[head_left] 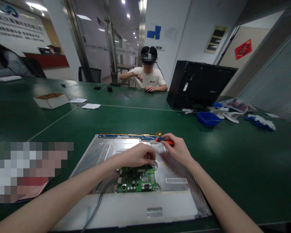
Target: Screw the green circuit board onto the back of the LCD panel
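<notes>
A display panel point(174, 197) with a metal back lies face down on the table before me. Mounted at its middle is a green circuit board point(137, 181), and a narrow blue board point(118, 136) runs along its far edge. My right hand point(177, 149) grips a screwdriver point(169, 142) with an orange and dark handle; its thin shaft points left over the blue board. Above the green board's upper right corner is my left hand point(144, 155), fingers curled together. Whatever its fingertips may pinch is hidden. A grey cable point(99, 202) runs from beside the green board to the near edge.
On the green table point(244, 168), a black monitor housing point(201, 84) stands back right, beside a blue tray point(209, 118) and gloves point(260, 123). An open box point(50, 100) and papers point(91, 106) are back left. Across the table sits a person point(151, 76) wearing a headset.
</notes>
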### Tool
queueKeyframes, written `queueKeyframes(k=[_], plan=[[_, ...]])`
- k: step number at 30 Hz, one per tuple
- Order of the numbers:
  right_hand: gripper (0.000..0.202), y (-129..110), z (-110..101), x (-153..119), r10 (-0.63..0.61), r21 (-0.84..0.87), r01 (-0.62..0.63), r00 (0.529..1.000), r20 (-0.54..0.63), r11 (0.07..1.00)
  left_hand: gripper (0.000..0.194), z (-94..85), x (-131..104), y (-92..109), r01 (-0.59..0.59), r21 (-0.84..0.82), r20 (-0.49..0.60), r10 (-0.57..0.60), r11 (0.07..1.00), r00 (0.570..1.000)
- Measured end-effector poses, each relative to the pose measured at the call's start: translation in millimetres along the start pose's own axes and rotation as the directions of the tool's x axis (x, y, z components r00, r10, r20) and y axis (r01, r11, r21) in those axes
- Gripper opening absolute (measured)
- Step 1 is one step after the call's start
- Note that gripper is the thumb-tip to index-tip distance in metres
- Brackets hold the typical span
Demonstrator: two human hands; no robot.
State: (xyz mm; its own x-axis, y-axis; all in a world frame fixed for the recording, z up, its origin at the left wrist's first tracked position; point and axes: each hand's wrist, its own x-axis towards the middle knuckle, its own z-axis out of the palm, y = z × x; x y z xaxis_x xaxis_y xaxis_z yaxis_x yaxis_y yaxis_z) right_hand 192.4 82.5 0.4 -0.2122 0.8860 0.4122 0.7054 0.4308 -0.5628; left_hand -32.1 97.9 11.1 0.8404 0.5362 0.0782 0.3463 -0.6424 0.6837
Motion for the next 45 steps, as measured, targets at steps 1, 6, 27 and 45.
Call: queueKeyframes(k=[1, 6, 27, 45], plan=[[0.019, 0, 0, 0, -0.003, 0.002, 0.003, 1.000, 0.001, 1.000, 0.009, 0.6, 0, -1, 0.007, -0.012, 0.000, -0.007, 1.000, 1.000], [0.018, 1, 1, 0, -0.019, 0.008, 0.019, 1.000, -0.001, 1.000, 0.017, 3.1, 1, 0, 0.002, 0.001, -0.017, -0.002, 1.000, 1.000], [0.015, -2, -1, 0, -0.031, 0.010, 0.031, 0.999, 0.015, 0.999, 0.012, 6.2, 0, -8, -0.008, -0.136, 0.061, 0.016, 0.991, 0.998], [0.030, -7, -8, 3, 0.110, 0.333, -0.086, 0.992, -0.056, 0.939, 0.010, 6.1, 2, -17, 0.011, -0.159, 0.082, 0.002, 0.987, 0.997]])
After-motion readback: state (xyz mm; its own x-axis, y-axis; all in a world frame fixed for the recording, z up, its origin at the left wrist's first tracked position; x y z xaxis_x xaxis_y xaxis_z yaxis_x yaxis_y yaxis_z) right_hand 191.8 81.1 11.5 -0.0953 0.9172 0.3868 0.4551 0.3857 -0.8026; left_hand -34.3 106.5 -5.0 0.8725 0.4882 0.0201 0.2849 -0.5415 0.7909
